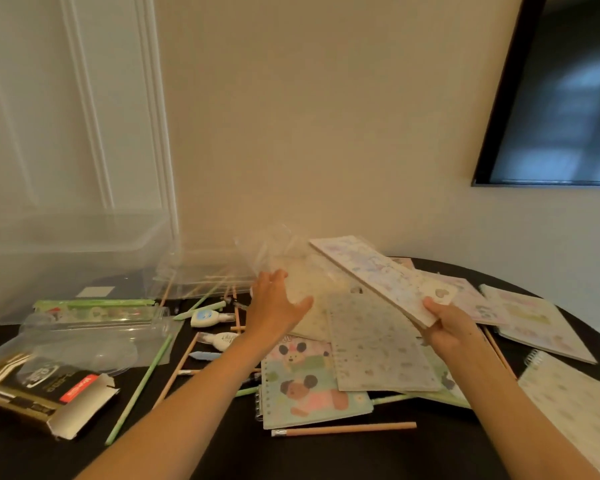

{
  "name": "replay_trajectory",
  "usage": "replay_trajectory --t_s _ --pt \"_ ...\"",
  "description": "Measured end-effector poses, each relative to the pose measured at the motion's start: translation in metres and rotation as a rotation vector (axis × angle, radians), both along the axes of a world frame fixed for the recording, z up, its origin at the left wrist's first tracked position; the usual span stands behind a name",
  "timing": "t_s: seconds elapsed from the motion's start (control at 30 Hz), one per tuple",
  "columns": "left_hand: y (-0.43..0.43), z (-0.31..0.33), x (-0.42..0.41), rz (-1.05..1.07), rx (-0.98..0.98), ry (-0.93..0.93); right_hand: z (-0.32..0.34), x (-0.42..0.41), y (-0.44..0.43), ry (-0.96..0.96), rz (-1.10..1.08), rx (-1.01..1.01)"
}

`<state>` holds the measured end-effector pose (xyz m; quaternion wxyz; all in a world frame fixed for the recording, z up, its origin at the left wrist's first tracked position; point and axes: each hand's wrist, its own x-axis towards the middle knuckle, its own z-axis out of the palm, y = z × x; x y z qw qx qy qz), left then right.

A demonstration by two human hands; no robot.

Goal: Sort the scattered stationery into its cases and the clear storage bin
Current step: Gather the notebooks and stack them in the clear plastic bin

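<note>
One notepad (381, 277) pinched at its near corner by right-hand fingers (433, 306).

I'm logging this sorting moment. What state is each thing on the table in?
clear storage bin: open, no lid on it
notepad: lifted, tilted, gripped by right hand
left hand: open, at a clear plastic bag
cardboard box: flap open, lying flat
clear pencil case: lying flat
bear notebook: closed
</note>
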<state>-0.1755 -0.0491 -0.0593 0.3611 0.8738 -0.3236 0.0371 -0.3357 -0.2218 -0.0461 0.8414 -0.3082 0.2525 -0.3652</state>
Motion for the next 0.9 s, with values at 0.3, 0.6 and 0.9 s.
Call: replay_trajectory --t_s 0.3,0.6,0.9 --pt "-0.016 -0.031 0.005 0.026 0.217 -0.197 -0.013 -0.044 -0.018 0.198 0.317 -0.038" --pt "-0.014 -0.016 0.017 -0.028 0.096 -0.322 -0.008 -0.033 -0.008 0.313 0.288 -0.148" --pt "-0.009 -0.006 0.007 -0.092 0.251 -0.518 -0.002 0.001 0.031 0.388 -0.060 -0.348"
